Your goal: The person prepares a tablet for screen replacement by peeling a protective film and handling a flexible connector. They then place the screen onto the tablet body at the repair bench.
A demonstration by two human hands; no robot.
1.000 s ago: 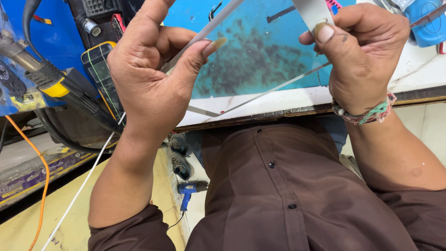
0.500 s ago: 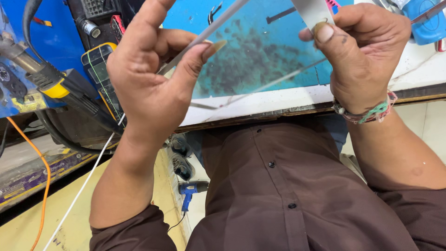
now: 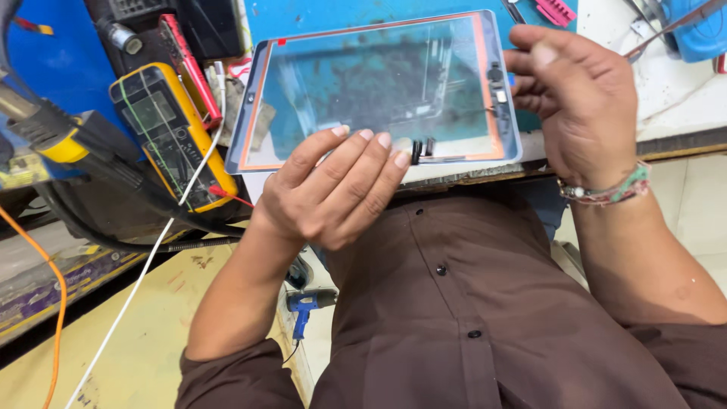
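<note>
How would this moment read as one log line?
left hand: under glass panel near edge | right hand: at right edge | panel: flat, facing camera

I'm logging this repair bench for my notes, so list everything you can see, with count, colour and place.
glass tablet panel: one, clear with orange and pale edging, held flat above the bench
multimeter: one, yellow and black, left of the panel
white cable: one, running from the multimeter down to bottom left
orange cable: one, far left
small drill: one, blue, on the floor below the bench
blue work mat: one, under the panel
bracelet: one, multicoloured, on the right wrist
brown shirt: one, lower centre
left hand: fingertips on the panel's near edge
right hand: at the panel's right edge
</note>
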